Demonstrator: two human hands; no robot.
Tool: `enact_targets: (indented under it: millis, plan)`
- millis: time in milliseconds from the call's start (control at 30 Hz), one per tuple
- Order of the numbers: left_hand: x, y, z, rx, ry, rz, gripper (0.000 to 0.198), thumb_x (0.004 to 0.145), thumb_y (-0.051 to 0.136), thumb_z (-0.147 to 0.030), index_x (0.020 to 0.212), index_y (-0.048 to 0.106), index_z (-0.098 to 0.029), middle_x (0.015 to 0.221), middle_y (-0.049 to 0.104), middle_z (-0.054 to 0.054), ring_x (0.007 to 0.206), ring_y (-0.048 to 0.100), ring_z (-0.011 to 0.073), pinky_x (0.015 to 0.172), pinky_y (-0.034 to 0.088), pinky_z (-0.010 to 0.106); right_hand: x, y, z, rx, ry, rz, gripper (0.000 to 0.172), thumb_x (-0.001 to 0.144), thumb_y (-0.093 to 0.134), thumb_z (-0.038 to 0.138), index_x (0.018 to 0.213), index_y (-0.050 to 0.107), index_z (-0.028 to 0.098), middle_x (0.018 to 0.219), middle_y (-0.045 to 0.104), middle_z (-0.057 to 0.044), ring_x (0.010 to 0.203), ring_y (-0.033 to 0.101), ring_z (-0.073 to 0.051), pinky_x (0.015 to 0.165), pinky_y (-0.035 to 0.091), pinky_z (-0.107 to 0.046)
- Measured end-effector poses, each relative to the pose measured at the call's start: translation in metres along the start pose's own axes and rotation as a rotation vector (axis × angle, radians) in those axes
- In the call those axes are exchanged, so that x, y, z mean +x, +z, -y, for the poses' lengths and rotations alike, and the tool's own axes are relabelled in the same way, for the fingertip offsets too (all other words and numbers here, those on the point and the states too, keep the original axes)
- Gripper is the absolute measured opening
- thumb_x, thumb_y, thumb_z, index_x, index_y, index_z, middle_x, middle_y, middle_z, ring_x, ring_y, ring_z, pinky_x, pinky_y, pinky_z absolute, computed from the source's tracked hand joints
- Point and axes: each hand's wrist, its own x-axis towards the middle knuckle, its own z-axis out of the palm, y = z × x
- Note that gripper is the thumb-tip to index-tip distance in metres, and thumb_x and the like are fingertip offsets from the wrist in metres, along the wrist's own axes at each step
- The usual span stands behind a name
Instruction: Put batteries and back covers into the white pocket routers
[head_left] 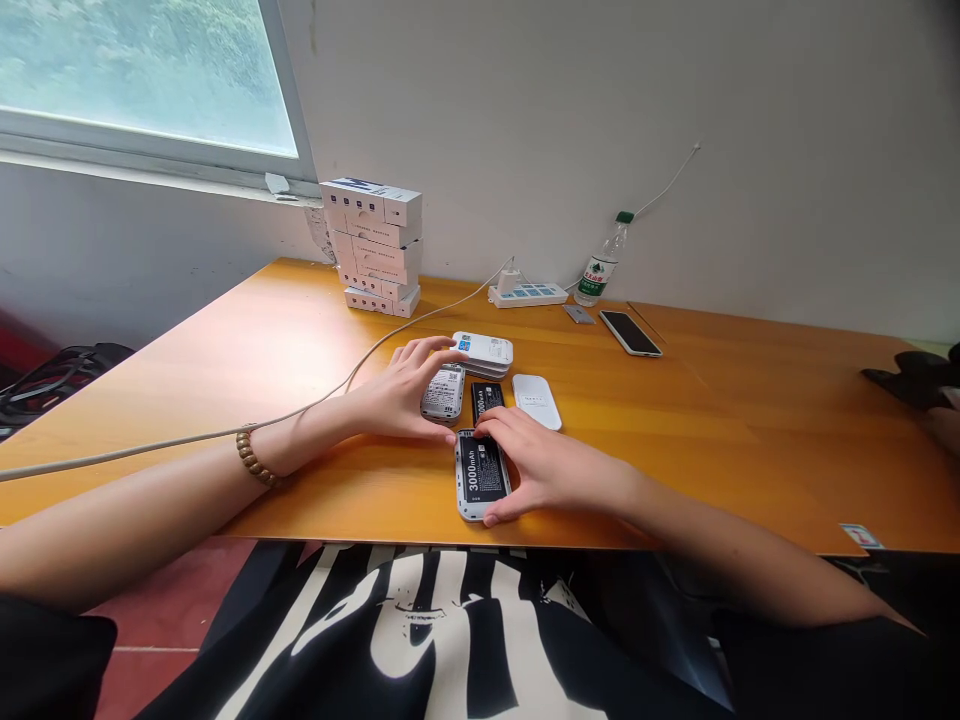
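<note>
My right hand (pixel 536 465) is closed around the right side of a palm-sized open white device (pixel 465 505), thumb at its lower edge and fingers at its top edge. A black battery (pixel 484 472) marked 3000mAh lies in that device. My left hand (pixel 409 390) is spread, its thumb tip at the device's upper left corner. Under its fingers lies another opened device (pixel 444 392), battery bay bare. A loose black battery (pixel 486 397) sits just beyond my right fingers. To its right is a white back cover (pixel 537 402). Similar white devices (pixel 491 350) are stacked behind.
Several white boxes (pixel 379 245) stand stacked at the back left. A power strip (pixel 527 293), a water bottle (pixel 600 268) and a phone (pixel 630 333) are along the back. A pale cable (pixel 307 408) crosses over my left forearm. Another person's hand (pixel 946 420) appears at far right.
</note>
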Motion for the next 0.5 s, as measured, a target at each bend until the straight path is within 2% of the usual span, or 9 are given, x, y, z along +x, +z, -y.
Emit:
enact_targets:
  millis: [100,200,333,433,500]
  plan:
    - [-0.001,-0.004,-0.020,-0.004,0.100,-0.083,0.092,0.077,0.079,-0.076,0.148,0.045,-0.028,0.154,0.045,0.018,0.142,0.042,0.0411,0.119,0.035,0.058,0.000,-0.001,0.002,0.007,0.013,0.001,0.073,0.073,0.087,0.060,0.129,0.058,0.022,0.127,0.058,-0.013,0.122,0.057,-0.036,0.104,0.052,-0.051]
    - [-0.002,-0.007,-0.038,-0.065,0.152,-0.033,0.078,0.081,0.077,-0.074,0.139,0.053,-0.027,0.140,0.057,0.015,0.129,0.052,0.0376,0.113,0.041,0.054,0.000,-0.003,0.004,0.026,0.032,-0.006,0.068,0.073,0.088,0.056,0.125,0.057,0.024,0.124,0.058,-0.011,0.119,0.058,-0.034,0.101,0.053,-0.050]
    - [-0.006,-0.004,-0.054,-0.081,0.217,0.041,0.080,0.077,0.080,-0.075,0.133,0.057,-0.024,0.126,0.063,0.014,0.115,0.057,0.0354,0.104,0.046,0.052,0.002,-0.003,0.001,0.082,0.045,0.001,0.069,0.069,0.090,0.056,0.119,0.056,0.023,0.123,0.057,-0.010,0.118,0.057,-0.034,0.100,0.053,-0.049]
    - [-0.013,0.004,-0.065,-0.099,0.237,0.068,0.086,0.073,0.084,-0.072,0.136,0.054,-0.021,0.127,0.062,0.016,0.112,0.059,0.0355,0.100,0.049,0.052,0.005,-0.001,-0.001,0.116,0.048,0.008,0.071,0.068,0.091,0.057,0.118,0.055,0.023,0.122,0.055,-0.008,0.119,0.054,-0.033,0.102,0.051,-0.049]
    - [-0.019,0.012,-0.075,-0.137,0.226,0.057,0.081,0.074,0.086,-0.067,0.133,0.054,-0.021,0.127,0.062,0.016,0.111,0.060,0.0341,0.096,0.053,0.050,0.006,0.001,-0.002,0.120,0.062,0.011,0.068,0.069,0.091,0.058,0.114,0.055,0.024,0.119,0.054,-0.007,0.116,0.054,-0.032,0.100,0.051,-0.048]
